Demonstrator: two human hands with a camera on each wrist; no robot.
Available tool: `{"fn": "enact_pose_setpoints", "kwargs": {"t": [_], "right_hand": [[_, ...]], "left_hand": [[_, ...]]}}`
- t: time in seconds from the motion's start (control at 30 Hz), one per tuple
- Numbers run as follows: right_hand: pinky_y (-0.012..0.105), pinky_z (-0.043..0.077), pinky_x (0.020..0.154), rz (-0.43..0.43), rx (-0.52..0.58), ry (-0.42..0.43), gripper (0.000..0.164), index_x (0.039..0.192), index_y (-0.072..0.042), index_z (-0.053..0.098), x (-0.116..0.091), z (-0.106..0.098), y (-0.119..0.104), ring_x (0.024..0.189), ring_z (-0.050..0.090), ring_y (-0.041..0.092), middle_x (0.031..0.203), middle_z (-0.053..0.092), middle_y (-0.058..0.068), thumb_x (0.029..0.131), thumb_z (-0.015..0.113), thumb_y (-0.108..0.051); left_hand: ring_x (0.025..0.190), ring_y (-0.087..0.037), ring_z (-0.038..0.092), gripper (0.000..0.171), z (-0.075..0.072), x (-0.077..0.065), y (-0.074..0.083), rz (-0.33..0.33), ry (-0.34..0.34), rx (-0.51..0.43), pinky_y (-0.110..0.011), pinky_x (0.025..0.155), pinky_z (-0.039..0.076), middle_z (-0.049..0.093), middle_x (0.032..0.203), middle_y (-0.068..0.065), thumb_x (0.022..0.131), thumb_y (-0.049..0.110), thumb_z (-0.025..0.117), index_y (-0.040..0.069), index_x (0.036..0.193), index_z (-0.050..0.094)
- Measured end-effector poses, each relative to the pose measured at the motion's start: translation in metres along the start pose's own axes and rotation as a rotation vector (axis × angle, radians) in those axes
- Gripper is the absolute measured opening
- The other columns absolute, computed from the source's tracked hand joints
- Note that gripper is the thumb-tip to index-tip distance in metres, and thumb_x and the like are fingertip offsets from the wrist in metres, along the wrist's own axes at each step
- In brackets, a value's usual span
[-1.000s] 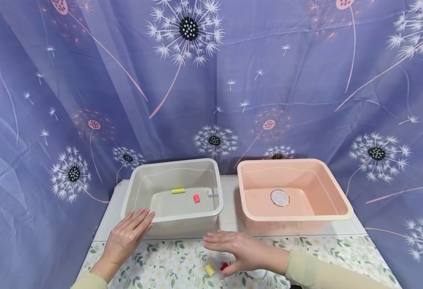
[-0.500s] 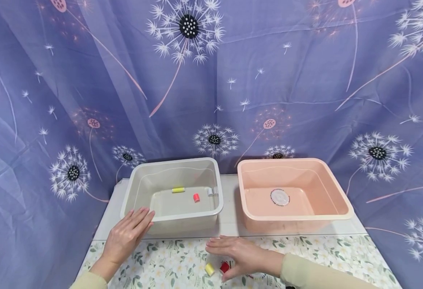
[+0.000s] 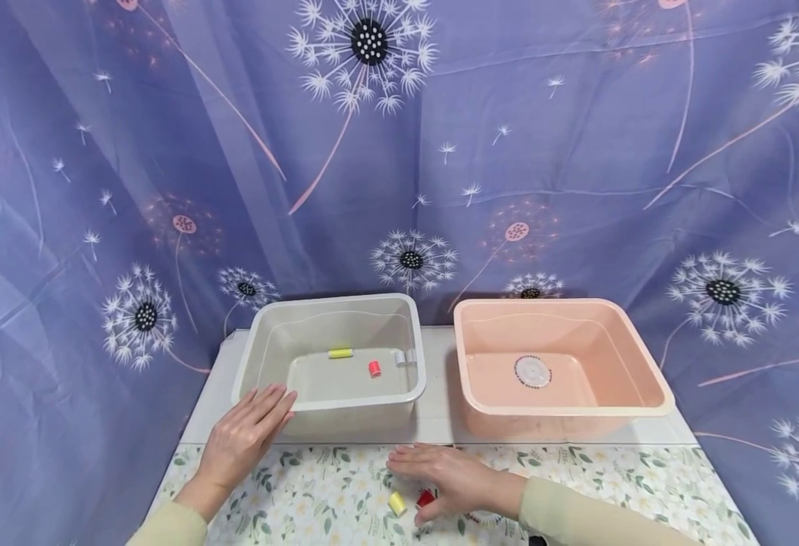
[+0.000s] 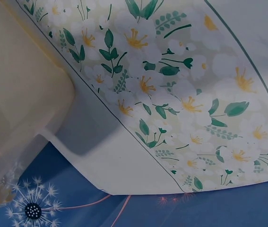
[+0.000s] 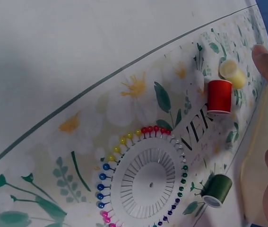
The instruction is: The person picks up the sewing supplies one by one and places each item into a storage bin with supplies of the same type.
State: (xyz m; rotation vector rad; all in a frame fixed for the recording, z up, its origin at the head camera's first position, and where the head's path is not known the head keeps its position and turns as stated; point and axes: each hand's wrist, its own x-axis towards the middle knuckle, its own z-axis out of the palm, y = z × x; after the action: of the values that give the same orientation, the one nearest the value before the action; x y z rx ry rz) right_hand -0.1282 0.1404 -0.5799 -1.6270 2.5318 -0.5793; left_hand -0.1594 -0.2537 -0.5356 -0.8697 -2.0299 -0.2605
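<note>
My left hand [image 3: 239, 440] rests with straight fingers at the front-left rim of the grey basin [image 3: 358, 403]. Inside that basin lie a yellow thread spool [image 3: 340, 353], a pinkish-red spool [image 3: 374, 368] and whitish spools [image 3: 401, 358] by the right wall. My right hand [image 3: 450, 478] hovers over the floral mat, fingers extended, holding nothing. Near its thumb are a pale yellow spool [image 3: 396, 503] and a red spool [image 5: 219, 96]. A pin wheel [image 5: 148, 184] with coloured heads and a dark green spool [image 5: 217, 190] show in the right wrist view; the hand hides part of the wheel from the head view.
To the right of the grey basin stands a pink basin [image 3: 563, 412], with another pin wheel [image 3: 532, 371] on its floor. A floral mat [image 3: 331, 493] covers the front of the white table. Purple dandelion-print cloth [image 3: 413, 167] hangs behind and at both sides.
My right hand has drawn slightly back toward me, uncovering more of the red spool. My left hand stays at the basin rim. The head view has shifted a little.
</note>
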Motion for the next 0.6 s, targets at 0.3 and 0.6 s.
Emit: {"fn": "enact_pose_setpoints", "kwargs": {"t": [0.3,0.6], "right_hand": [[0.042,0.044,0.125,0.011,0.007,0.004,0.093,0.157,-0.006,0.053,0.001,0.012,0.003,0.149,0.052,0.027,0.159,0.056,0.011,0.085,0.088,-0.052],[0.043,0.045,0.124,0.045,0.016,-0.016,0.092,0.157,-0.007,0.054,0.002,0.024,0.004,0.149,0.051,0.024,0.16,0.055,0.011,0.086,0.087,-0.054]], "left_hand": [[0.098,-0.032,0.08,0.043,0.0,0.001,0.0,0.002,-0.006,0.013,-0.043,0.114,0.052,0.08,0.116,-0.013,0.115,0.036,0.048,0.008,0.122,0.081],[0.098,-0.032,0.08,0.044,0.0,0.003,-0.003,0.012,-0.014,0.006,-0.059,0.083,0.065,0.081,0.114,-0.013,0.116,0.036,0.047,0.008,0.122,0.08]]}}
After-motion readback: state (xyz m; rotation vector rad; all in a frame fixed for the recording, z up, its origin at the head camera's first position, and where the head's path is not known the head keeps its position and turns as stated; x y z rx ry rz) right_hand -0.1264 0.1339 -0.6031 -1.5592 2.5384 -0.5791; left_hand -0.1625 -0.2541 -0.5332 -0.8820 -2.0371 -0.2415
